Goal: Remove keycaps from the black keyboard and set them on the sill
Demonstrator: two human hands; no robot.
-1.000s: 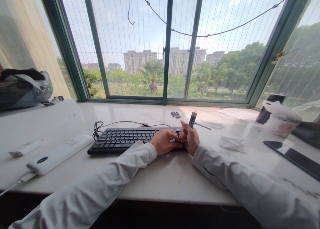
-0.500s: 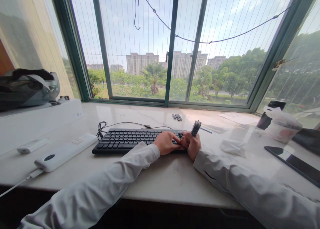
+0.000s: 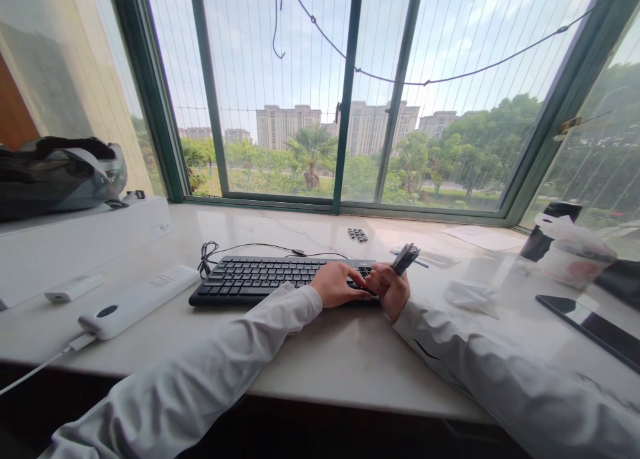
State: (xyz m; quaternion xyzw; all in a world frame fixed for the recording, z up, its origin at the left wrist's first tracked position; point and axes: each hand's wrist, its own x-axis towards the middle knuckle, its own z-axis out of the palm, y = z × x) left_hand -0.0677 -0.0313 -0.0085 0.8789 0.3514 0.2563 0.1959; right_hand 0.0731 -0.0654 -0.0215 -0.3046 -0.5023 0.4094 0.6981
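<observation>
A black keyboard (image 3: 265, 277) lies on the pale tabletop, its right end largely covered by my hands. My left hand (image 3: 337, 284) rests over the right part of the keys, fingers and thumb drawn together toward my other hand. What its fingertips pinch, if anything, is hidden. My right hand (image 3: 393, 289) is closed in a fist around a dark keyboard-cleaning tool (image 3: 405, 259). Small prongs show at the tool's upper end, and its lower end points down to the keys. Some key positions beside my right hand look bare. Several loose black keycaps (image 3: 357, 235) lie behind the keyboard.
A white power bank (image 3: 137, 303) with a cable and a small white device (image 3: 75, 288) lie left. A phone (image 3: 590, 329), crumpled plastic (image 3: 470, 293) and a bagged cup (image 3: 575, 259) are right. A blue pen (image 3: 419, 261) lies behind my right hand, the window (image 3: 345, 205) beyond.
My right hand has shifted slightly right and tipped the tool further to the right. The left hand stays over the keys. The whole view has moved a little.
</observation>
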